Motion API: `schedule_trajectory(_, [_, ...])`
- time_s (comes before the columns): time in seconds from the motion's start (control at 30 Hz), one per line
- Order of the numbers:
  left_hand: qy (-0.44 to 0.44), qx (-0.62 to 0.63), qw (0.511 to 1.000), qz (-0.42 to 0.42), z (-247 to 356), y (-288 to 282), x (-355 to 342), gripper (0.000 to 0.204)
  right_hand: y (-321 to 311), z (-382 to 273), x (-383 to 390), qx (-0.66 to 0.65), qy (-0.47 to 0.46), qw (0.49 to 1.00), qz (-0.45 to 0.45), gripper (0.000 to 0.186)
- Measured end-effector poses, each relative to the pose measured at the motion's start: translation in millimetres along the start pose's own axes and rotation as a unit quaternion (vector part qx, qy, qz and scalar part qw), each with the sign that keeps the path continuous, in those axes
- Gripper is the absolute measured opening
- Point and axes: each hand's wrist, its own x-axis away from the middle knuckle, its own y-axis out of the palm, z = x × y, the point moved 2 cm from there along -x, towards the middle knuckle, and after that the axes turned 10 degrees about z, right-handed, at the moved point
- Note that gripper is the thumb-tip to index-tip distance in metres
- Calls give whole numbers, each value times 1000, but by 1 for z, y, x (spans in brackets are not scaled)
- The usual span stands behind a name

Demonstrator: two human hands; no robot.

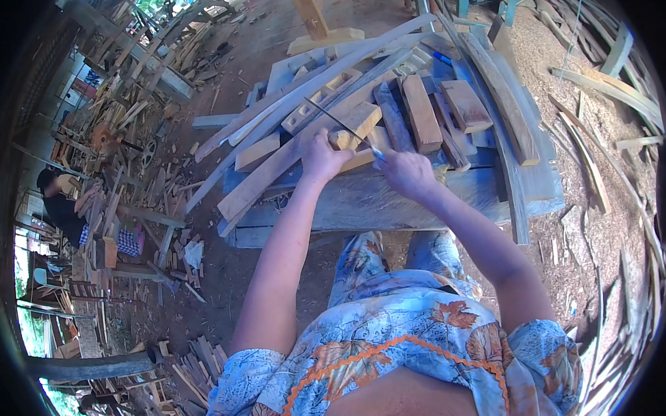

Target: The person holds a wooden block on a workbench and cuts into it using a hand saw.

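Observation:
My left hand [324, 157] grips a short pale wooden block [356, 126] that lies over a long board [255, 187] on the workbench [377, 205]. My right hand [409, 174] is closed around the light-coloured handle of a long, thin dark metal tool [328, 113], which looks like a file. Its blade runs diagonally up to the left across the block. Just right of the block lie a dark weathered strip [394, 118], a squared wooden block [421, 111] and a shorter thick block [465, 104].
Long strips [501, 92] and other boards pile across the bench. A wooden post [310, 12] stands behind it. At left another person [61, 206] works among scrap wood [131, 112]. Loose strips [580, 148] lie on the sawdust-covered ground [547, 252] at right.

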Motion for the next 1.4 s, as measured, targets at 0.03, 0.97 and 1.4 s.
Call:
schedule_trajectory(0.03, [12, 15, 1000, 16, -5, -1, 1, 49, -3, 3, 15, 4, 14, 1000, -4, 26])
schedule_trajectory(0.97, [8, 32, 999, -4, -6, 3, -4, 54, -16, 3, 9, 19, 12, 1000, -4, 23])
schedule_trajectory(1.4, [13, 24, 1000, 9, -8, 4, -5, 55, -17, 32, 68, 38, 30, 999, -9, 25])
